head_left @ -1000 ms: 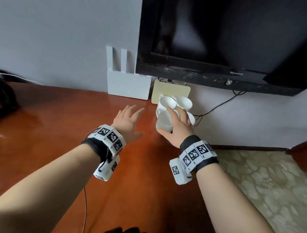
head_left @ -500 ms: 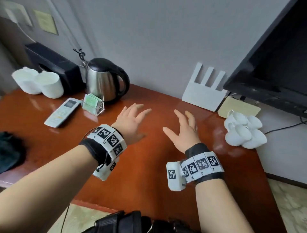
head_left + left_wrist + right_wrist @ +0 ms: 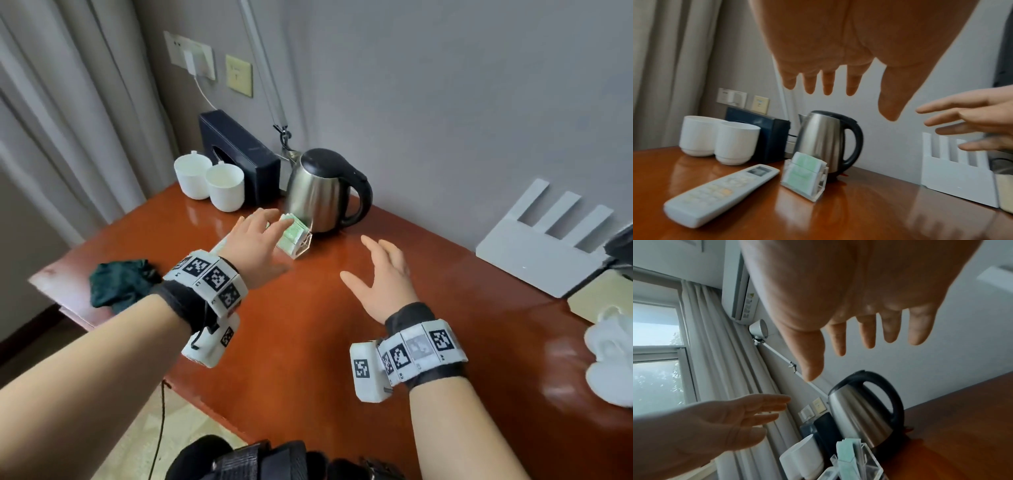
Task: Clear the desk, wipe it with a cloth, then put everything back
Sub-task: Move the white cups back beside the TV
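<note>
1. Head view, left to right: dark green cloth (image 3: pixel 118 286) lies bunched near the tabletop's (image 3: pixel 308 342) left edge, untouched by either hand. Two white cups (image 3: pixel 209 183), a dark box (image 3: pixel 239 154), kettle (image 3: pixel 325 192) and a clear holder of green sachets (image 3: pixel 294 240) stand at the back left; white router (image 3: pixel 544 250) leans at the wall; a cluster of white cups (image 3: pixel 609 359) sits at far right.
2. Left hand (image 3: pixel 255 246) hovers over the sachet holder, fingers spread and straight, gripping nothing. Right hand (image 3: pixel 383 277) hangs mid-tabletop, likewise spread and empty.
3. Judgement: items are spread across the tabletop, so either clearing has barely begun or things are going back; the gloss alone does not settle whether wiping has happened.
4. Hard to make out: remote (image 3: pixel 721 196) shows clearly only in the left wrist view; the head view hides most of it behind the left hand. Right-edge cups are cut off and blurred, count uncertain. A beige pad beside the router is partly cropped.
</note>
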